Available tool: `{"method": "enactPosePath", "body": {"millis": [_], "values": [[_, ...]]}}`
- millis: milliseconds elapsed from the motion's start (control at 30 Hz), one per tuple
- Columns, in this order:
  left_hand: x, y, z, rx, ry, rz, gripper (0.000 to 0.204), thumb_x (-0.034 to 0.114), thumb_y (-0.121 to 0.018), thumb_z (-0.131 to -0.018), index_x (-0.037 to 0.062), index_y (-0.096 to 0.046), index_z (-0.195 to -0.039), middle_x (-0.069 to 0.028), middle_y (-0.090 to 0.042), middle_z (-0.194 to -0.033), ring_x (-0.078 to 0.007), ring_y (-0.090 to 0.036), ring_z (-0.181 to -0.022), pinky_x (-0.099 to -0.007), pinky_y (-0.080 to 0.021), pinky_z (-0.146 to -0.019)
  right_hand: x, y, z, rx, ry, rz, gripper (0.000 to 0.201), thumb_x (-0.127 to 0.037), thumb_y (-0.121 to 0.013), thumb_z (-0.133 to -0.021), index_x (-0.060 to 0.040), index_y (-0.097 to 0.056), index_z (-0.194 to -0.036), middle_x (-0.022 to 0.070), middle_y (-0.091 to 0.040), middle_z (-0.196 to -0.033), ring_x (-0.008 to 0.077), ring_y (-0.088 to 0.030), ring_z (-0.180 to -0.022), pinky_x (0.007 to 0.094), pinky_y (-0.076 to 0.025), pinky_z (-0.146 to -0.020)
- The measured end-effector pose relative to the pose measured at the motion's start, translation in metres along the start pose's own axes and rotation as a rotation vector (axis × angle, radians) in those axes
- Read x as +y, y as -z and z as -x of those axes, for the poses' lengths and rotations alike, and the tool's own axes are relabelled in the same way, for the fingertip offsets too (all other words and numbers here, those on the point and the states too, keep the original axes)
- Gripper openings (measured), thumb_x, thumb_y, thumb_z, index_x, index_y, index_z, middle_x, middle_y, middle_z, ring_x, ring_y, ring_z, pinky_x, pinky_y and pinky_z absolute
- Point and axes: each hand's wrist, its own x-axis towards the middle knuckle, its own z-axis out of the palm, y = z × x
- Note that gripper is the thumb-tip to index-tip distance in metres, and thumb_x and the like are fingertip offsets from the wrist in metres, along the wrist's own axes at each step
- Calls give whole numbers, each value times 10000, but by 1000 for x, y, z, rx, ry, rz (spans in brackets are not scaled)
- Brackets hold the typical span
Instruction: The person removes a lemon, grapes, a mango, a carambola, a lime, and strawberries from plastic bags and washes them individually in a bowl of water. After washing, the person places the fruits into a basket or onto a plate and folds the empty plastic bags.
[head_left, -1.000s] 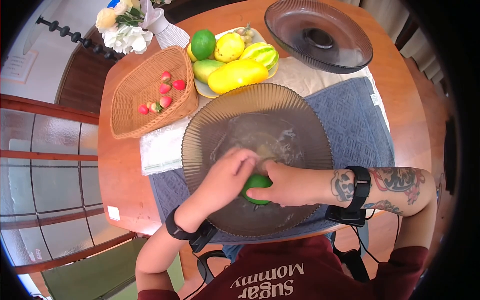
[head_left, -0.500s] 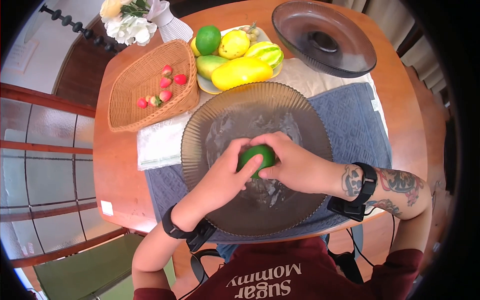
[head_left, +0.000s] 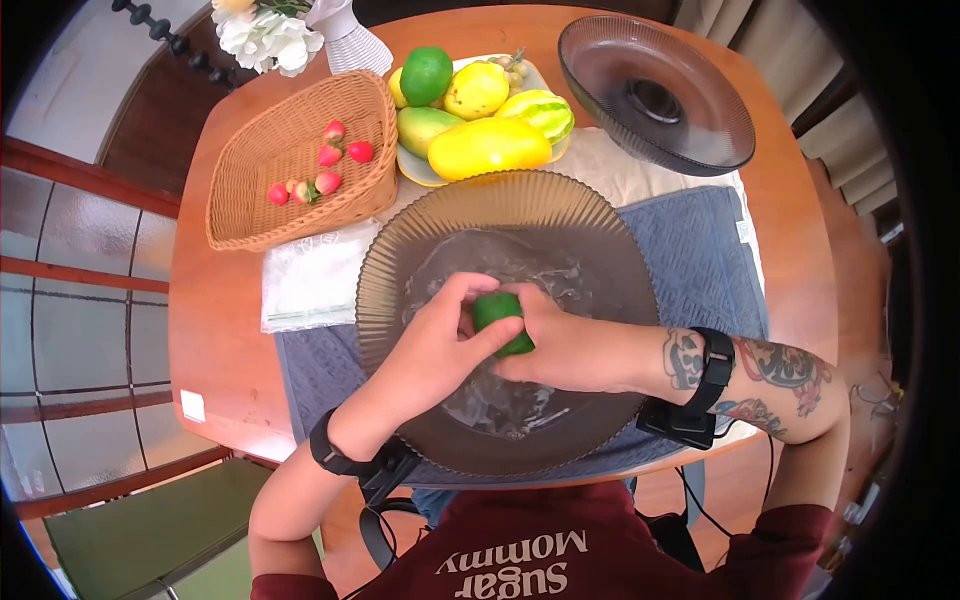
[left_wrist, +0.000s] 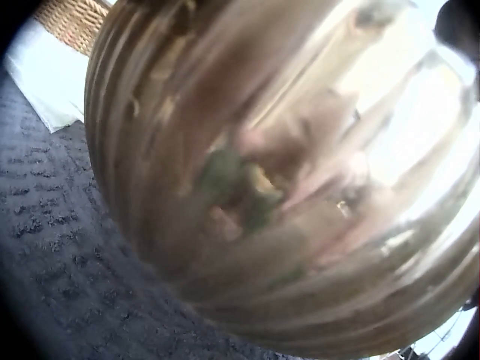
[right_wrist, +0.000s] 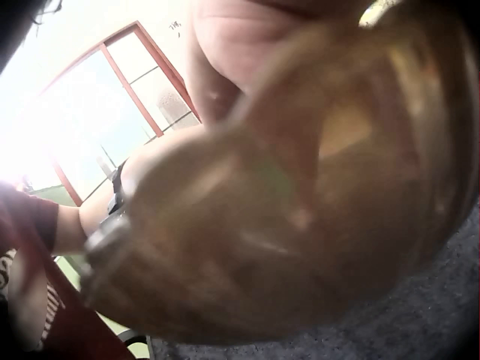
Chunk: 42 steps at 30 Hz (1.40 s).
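While in water — green fruit [head_left: 500, 318], both hands.

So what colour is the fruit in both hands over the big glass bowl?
Green. The fruit shows best in the head view, held by the left hand and right hand.

The round brown wooden surface [head_left: 230, 330] holds a blue towel [head_left: 700, 250] and a white cloth [head_left: 300, 285]. A big ribbed glass bowl [head_left: 420, 240] sits on the towel. A woven basket [head_left: 290, 130], a plate of fruit [head_left: 412, 172], a white vase [head_left: 350, 45] and a second glass bowl [head_left: 700, 75] stand farther back.
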Motion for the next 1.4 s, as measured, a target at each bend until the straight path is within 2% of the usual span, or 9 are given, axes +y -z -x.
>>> {"method": "enactPosePath", "body": {"millis": [133,167,267,500,833,1000,1067,1133,1400], "values": [[-7,1,-3,60,-71,234,366,167,-611,-987,20,-500,-1303,-108,-609,-1189,-154,-606,-965,-279,-505,-837,-10,8,7,79,-68,-201,843,-395,-697,-899,46,-229,-1445,159,-551,-1186,182,-583,-967,282,-487,-810],[-4,2,-2,102,-99,349,338,138,-565,-1004,22,-502,-1315,-94,-616,-1195,-149,-606,-978,-279,-506,-851,-5,10,4,188,-19,-139,827,-417,-667,-910,128,-254,-1373,215,-576,-1170,245,-589,-1077,312,-489,-866],[10,8,3,167,-109,539,300,93,-473,-1032,25,-523,-1320,-62,-636,-1180,-135,-602,-1000,-282,-499,-890,-20,28,21,257,58,-145,783,-385,-687,-913,80,-255,-1372,201,-569,-1187,193,-582,-1057,296,-489,-855],[23,27,24,270,-181,373,166,116,-559,-1004,24,-617,-1129,-14,-633,-982,-92,-581,-887,-250,-481,-833,-17,43,50,386,397,-240,459,-134,-654,-959,-62,-433,-1355,65,-555,-1208,127,-567,-1064,274,-508,-868],[19,37,49,367,-170,282,147,139,-568,-1012,29,-666,-1008,31,-568,-758,-35,-517,-683,-198,-409,-631,-4,46,79,668,508,-183,557,-83,-696,-903,-46,-437,-1394,51,-525,-1280,126,-548,-1136,265,-474,-899],[16,34,55,329,-136,269,180,161,-543,-1027,29,-665,-1010,26,-547,-675,-44,-514,-608,-208,-411,-579,-6,47,84,597,356,32,556,-77,-726,-866,-54,-472,-1361,28,-561,-1230,111,-547,-1033,251,-470,-817],[17,31,56,327,-145,265,200,176,-525,-1037,30,-660,-1012,20,-542,-650,-50,-517,-584,-214,-414,-562,-7,42,79,655,483,-52,527,-104,-745,-854,-52,-517,-1326,27,-595,-1174,114,-564,-984,250,-476,-794],[20,28,57,248,-67,235,250,212,-471,-1060,36,-643,-1011,5,-546,-637,-50,-531,-580,-217,-422,-554,-13,46,78,547,371,432,507,-145,-763,-849,-47,-553,-1300,31,-620,-1122,123,-578,-935,254,-483,-781],[12,1,55,184,-292,-91,274,48,-431,-1009,89,-527,-1263,-64,-611,-802,-189,-592,-661,-312,-510,-654,-36,95,29,660,486,-7,440,-226,-666,-956,-35,-537,-1331,52,-625,-1107,107,-578,-990,258,-478,-889]]}}
